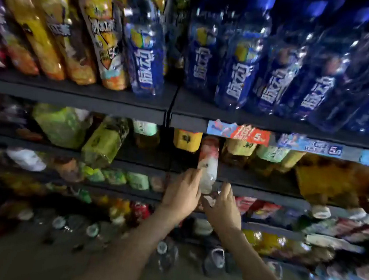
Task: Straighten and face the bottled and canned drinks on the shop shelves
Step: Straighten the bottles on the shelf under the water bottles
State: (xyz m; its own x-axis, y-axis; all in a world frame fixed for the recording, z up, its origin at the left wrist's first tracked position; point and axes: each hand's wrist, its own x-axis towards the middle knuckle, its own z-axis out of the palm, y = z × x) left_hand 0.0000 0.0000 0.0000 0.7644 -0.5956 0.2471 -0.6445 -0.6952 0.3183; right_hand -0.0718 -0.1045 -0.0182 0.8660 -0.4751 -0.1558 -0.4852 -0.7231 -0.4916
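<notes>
The aisle was dim, and the dark metal shelves (75,97) ran in tiers from top to floor. On the top tier, tall clear plastic bottles with blue labels (242,60) filled the 1 o'clock side, with orange-and-yellow-labelled bottles (102,41) at 11 o'clock. Colourful paper price strips (249,134) hung on that tier's front edge. One tier below, near the centre, a slim clear plastic bottle with a red-and-white label (209,159) stood upright at the front edge. The left hand (183,191) lay against its 8 o'clock side, fingers close together; blur hid any grip. The right hand (223,205) hovered just beside at 5 o'clock, fingers straight, slightly spread.
</notes>
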